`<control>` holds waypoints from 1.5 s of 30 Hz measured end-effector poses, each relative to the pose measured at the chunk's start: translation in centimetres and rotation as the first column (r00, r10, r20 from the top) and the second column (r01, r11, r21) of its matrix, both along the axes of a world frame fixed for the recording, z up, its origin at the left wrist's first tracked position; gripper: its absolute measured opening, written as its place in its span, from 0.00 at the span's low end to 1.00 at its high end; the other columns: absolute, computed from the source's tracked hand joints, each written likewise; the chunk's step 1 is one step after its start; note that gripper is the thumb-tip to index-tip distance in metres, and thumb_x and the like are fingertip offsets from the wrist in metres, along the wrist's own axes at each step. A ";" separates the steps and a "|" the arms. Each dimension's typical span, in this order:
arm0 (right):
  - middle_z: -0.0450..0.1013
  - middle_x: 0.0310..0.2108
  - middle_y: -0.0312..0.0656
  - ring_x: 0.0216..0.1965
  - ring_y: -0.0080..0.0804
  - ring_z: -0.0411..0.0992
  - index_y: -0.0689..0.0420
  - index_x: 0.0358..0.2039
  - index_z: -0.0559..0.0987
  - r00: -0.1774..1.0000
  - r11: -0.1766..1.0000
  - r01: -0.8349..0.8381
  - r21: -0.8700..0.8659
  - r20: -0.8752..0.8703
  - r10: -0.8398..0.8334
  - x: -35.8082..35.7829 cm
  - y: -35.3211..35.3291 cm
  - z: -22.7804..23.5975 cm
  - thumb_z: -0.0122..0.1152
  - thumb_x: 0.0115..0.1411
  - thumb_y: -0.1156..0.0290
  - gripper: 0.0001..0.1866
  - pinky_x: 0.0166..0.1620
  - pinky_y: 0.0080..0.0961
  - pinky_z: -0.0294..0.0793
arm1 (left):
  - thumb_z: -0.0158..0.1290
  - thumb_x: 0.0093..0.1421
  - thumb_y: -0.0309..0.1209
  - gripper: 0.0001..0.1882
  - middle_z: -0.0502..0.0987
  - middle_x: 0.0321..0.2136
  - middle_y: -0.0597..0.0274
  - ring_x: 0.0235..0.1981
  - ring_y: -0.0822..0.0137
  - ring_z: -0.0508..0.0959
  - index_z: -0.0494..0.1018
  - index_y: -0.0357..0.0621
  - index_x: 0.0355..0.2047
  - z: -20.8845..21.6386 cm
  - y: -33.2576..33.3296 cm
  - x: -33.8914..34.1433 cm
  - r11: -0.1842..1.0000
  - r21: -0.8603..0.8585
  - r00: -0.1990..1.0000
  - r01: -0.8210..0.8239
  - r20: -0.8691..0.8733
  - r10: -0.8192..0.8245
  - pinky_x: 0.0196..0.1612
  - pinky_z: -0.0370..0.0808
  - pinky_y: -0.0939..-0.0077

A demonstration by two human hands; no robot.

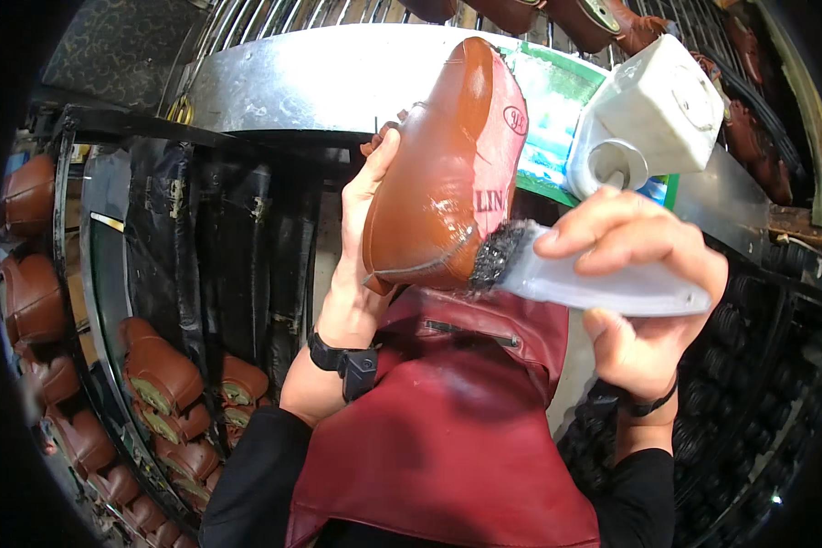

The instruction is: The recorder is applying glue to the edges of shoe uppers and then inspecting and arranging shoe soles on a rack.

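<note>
A brown leather shoe upper [420, 173], glossy and shaped as if on a last, is tilted up in front of me with its pinkish underside facing right. Dark print marks that underside. My left hand [363, 201] grips the shoe from its left side, some fingers hidden behind it. In my right hand [653, 260] is a brush with a pale, flat handle [603, 288], held between thumb and fingers. Its dark, wet-looking bristles [499, 256] touch the lower right edge of the shoe, by the underside.
A white plastic container [662, 96] with a round opening stands on a green and blue sheet [553, 160] over a metal worktop [283, 87]. Brown shoes [160, 370] fill racks at the left; others [580, 20] lie beyond the worktop. A dark red apron [429, 420] covers my front.
</note>
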State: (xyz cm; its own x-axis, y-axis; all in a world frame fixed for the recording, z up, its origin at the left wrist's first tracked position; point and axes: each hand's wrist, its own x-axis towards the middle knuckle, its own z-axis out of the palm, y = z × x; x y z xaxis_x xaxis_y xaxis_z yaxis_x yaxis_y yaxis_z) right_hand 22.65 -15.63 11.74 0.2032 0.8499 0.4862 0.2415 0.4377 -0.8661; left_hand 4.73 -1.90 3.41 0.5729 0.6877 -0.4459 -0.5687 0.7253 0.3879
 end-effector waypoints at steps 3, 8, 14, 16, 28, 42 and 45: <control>0.81 0.36 0.54 0.38 0.40 0.79 0.65 0.37 0.79 0.996 0.995 -0.093 -0.033 -0.015 0.092 2.2 2.4 0.1 0.71 0.56 0.60 0.19 0.46 0.36 0.77 | 0.49 0.76 0.44 0.18 0.83 0.44 0.58 0.42 0.65 0.85 0.77 0.44 0.52 -0.5 0.0 0.1 0.994 0.112 0.999 0.007 -0.051 -0.001 0.47 0.85 0.67; 0.80 0.36 0.51 0.28 0.35 0.78 0.65 0.36 0.79 0.877 0.985 0.119 -0.124 -0.452 -0.163 5.1 6.5 -3.3 0.63 0.68 0.70 0.09 0.32 0.30 0.78 | 0.48 0.77 0.43 0.17 0.83 0.43 0.58 0.42 0.66 0.85 0.78 0.44 0.51 -1.5 1.7 -0.7 0.995 0.083 0.997 0.059 0.052 -0.063 0.46 0.85 0.70; 0.76 0.25 0.40 0.15 0.32 0.73 0.60 0.38 0.77 0.357 0.866 0.192 -0.462 -0.789 -0.500 -3.0 3.8 -8.0 0.57 0.75 0.64 0.12 0.15 0.28 0.70 | 0.56 0.69 0.28 0.21 0.80 0.51 0.59 0.52 0.67 0.80 0.74 0.35 0.60 -0.9 4.5 -1.4 0.858 0.510 0.929 -0.070 -0.281 0.243 0.57 0.76 0.71; 0.78 0.26 0.44 0.17 0.35 0.76 0.61 0.40 0.76 0.216 0.869 0.066 -0.490 -0.844 -0.492 -2.6 3.7 -7.0 0.59 0.74 0.65 0.11 0.18 0.32 0.77 | 0.60 0.65 0.25 0.18 0.81 0.50 0.56 0.50 0.67 0.81 0.77 0.29 0.54 -0.1 7.9 -2.2 0.750 0.653 0.842 -0.101 -0.345 0.414 0.57 0.76 0.71; 0.80 0.29 0.48 0.19 0.36 0.78 0.58 0.39 0.73 0.265 0.804 0.341 -0.487 -0.771 -0.579 1.6 6.2 -7.5 0.58 0.74 0.63 0.11 0.19 0.29 0.77 | 0.67 0.49 0.55 0.33 0.85 0.48 0.45 0.51 0.46 0.85 0.84 0.50 0.51 0.1 41.1 11.3 0.551 0.264 -0.268 0.791 -0.661 0.701 0.55 0.81 0.53; 0.72 0.30 0.44 0.26 0.25 0.69 0.52 0.66 0.76 0.549 0.849 0.330 -0.412 -0.648 -0.528 7.1 0.1 -11.3 0.55 0.76 0.62 0.20 0.27 0.10 0.67 | 0.67 0.52 0.31 0.16 0.82 0.40 0.46 0.44 0.45 0.82 0.81 0.36 0.40 -10.9 2.6 -13.7 0.267 0.815 0.095 0.515 -0.363 0.927 0.52 0.77 0.53; 0.68 0.28 0.41 0.28 0.26 0.67 0.58 0.64 0.76 0.572 0.824 0.345 -0.449 -0.595 -0.564 6.4 0.6 -11.3 0.55 0.77 0.63 0.20 0.27 0.13 0.67 | 0.60 0.56 0.31 0.15 0.70 0.59 0.36 0.62 0.41 0.68 0.79 0.31 0.40 -11.9 -6.9 -27.3 0.772 0.391 -0.747 0.501 -0.256 0.614 0.62 0.64 0.41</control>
State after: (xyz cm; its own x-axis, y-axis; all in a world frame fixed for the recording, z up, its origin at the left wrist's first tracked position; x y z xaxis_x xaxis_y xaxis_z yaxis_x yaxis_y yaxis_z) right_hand 29.02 -15.00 0.41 0.7715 0.6107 -0.1785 -0.3548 0.1801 -0.9174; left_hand -22.60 -8.84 -8.52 -0.2784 0.8098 0.5164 0.9577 0.2744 0.0860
